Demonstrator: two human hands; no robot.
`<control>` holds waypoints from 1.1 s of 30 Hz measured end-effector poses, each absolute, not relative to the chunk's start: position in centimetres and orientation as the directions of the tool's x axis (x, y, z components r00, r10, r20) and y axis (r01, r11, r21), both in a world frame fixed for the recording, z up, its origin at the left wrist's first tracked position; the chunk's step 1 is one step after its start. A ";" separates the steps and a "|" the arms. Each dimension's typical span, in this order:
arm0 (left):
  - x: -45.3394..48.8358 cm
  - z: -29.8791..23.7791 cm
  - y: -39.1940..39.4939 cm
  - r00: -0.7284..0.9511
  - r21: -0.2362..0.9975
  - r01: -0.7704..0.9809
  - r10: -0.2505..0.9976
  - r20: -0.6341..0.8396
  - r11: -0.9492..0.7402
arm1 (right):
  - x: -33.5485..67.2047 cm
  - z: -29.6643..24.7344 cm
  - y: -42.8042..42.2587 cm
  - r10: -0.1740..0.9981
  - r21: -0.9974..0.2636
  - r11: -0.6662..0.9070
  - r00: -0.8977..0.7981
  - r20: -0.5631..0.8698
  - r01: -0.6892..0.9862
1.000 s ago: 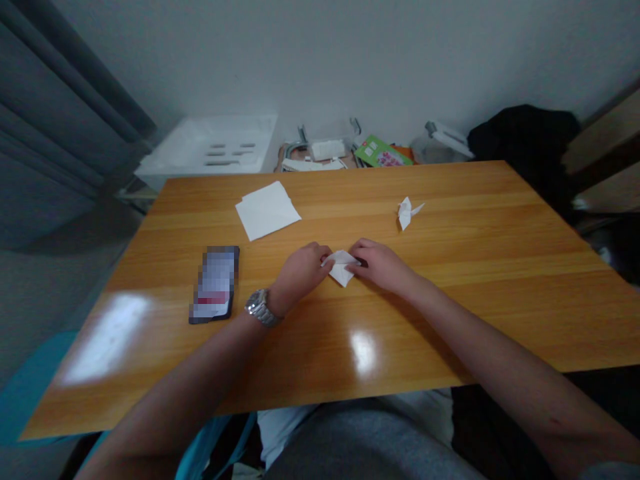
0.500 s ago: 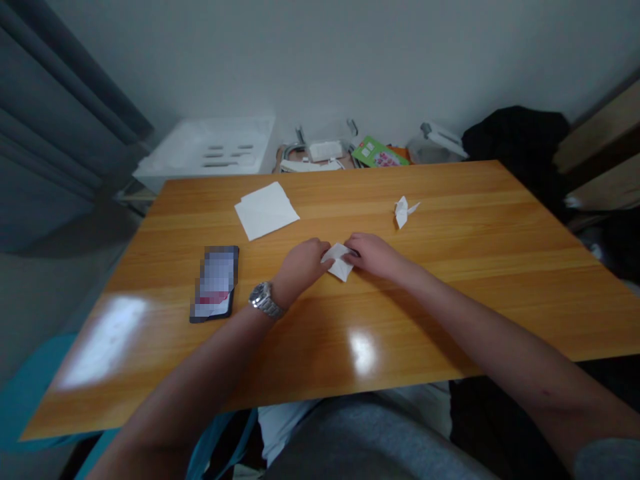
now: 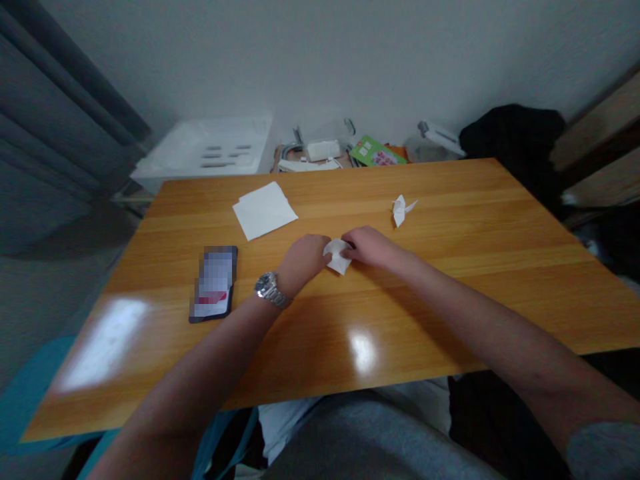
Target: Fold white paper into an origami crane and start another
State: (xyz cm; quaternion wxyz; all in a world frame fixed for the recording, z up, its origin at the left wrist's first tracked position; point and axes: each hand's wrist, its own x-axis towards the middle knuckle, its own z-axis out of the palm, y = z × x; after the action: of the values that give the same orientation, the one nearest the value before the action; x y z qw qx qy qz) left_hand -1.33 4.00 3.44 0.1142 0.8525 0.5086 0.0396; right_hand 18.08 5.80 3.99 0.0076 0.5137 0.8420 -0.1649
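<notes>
Between my hands is a small folded piece of white paper (image 3: 339, 259), roughly diamond-shaped with one corner toward me. My left hand (image 3: 307, 259), with a metal watch on the wrist, pinches its left edge, thumb on top. My right hand (image 3: 370, 245) grips the right edge, its thumb also on the paper's face. The fingers behind the paper are largely hidden. Farther back on the right stands a folded paper crane (image 3: 399, 211). A few white sheets (image 3: 265, 211) lie overlapping to the left, beyond my left hand.
A phone (image 3: 216, 283) with a blurred-out screen lies on the wooden table (image 3: 310, 347) at left. Behind the far edge are a white tub-like unit (image 3: 210, 143), a green booklet (image 3: 376, 152) and assorted small items. A dark cloth heap (image 3: 510, 137) sits at back right.
Both hands have shifted slightly away from me with the folded paper. The paper's outline now looks more curved, its sides bent between my fingers.
</notes>
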 end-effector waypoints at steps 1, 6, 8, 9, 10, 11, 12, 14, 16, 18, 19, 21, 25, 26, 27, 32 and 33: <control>-1.3 3.5 4.1 0.476 0.231 0.862 0.878 -0.057 -0.452 | 17.9 4.2 5.9 0.863 -0.253 0.402 -0.456 -0.216 0.880; -1.4 4.0 5.0 0.468 0.249 0.865 0.879 -0.091 -0.435 | 17.2 4.8 6.9 0.859 -0.213 0.368 -0.419 -0.295 0.905; -1.2 4.2 5.4 0.468 0.259 0.865 0.876 -0.112 -0.429 | 16.9 5.0 7.2 0.855 -0.199 0.358 -0.406 -0.323 0.912; -1.2 4.2 5.7 0.464 0.263 0.867 0.877 -0.123 -0.422 | 16.8 5.1 7.4 0.853 -0.191 0.352 -0.398 -0.337 0.916; -1.1 4.3 6.0 0.456 0.266 0.871 0.880 -0.129 -0.412 | 16.7 5.3 7.6 0.850 -0.182 0.348 -0.391 -0.353 0.920; -1.0 4.3 6.2 0.451 0.272 0.873 0.883 -0.132 -0.406 | 16.6 5.4 7.7 0.846 -0.174 0.343 -0.384 -0.370 0.923; -0.9 4.2 6.4 0.447 0.278 0.873 0.885 -0.126 -0.402 | 16.5 5.5 7.9 0.842 -0.165 0.339 -0.377 -0.387 0.926; -0.9 4.0 6.8 0.444 0.292 0.867 0.892 -0.085 -0.403 | 16.3 5.7 8.2 0.834 -0.150 0.331 -0.363 -0.415 0.932; -0.9 3.6 7.1 0.452 0.301 0.857 0.891 -0.046 -0.419 | 16.2 5.7 8.5 0.830 -0.138 0.327 -0.354 -0.432 0.935; -1.1 3.2 7.2 0.462 0.299 0.850 0.886 -0.030 -0.433 | 16.0 5.5 8.7 0.827 -0.130 0.324 -0.347 -0.442 0.937; -1.1 3.0 7.3 0.467 0.301 0.847 0.884 -0.026 -0.439 | 16.0 5.4 8.9 0.826 -0.126 0.323 -0.344 -0.447 0.938; -1.3 2.8 7.4 0.471 0.312 0.841 0.882 -0.020 -0.442 | 16.0 5.3 9.0 0.825 -0.119 0.317 -0.336 -0.455 0.941; -1.5 2.4 7.7 0.493 0.342 0.822 0.870 -0.022 -0.456 | 16.0 5.2 9.0 0.827 -0.112 0.295 -0.312 -0.467 0.949; -1.5 2.3 7.7 0.500 0.344 0.817 0.865 -0.025 -0.462 | 16.0 5.2 8.9 0.825 -0.115 0.286 -0.305 -0.475 0.951; -1.6 2.3 7.8 0.504 0.345 0.816 0.863 -0.030 -0.465 | 16.0 5.3 8.9 0.822 -0.119 0.275 -0.298 -0.486 0.954; -1.6 2.6 7.6 0.476 0.314 0.846 0.876 -0.083 -0.430 | 16.5 5.5 8.5 0.787 -0.158 0.234 -0.282 -0.548 0.959; -1.6 2.7 7.5 0.471 0.307 0.852 0.877 -0.096 -0.424 | 16.6 5.6 8.4 0.774 -0.174 0.228 -0.287 -0.565 0.958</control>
State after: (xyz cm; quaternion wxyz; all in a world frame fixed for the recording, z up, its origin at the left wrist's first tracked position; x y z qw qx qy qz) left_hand -1.65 7.50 2.71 0.1580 0.8430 0.5127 0.0393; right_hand 16.60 8.43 5.59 0.1834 0.5684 0.7618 -0.2508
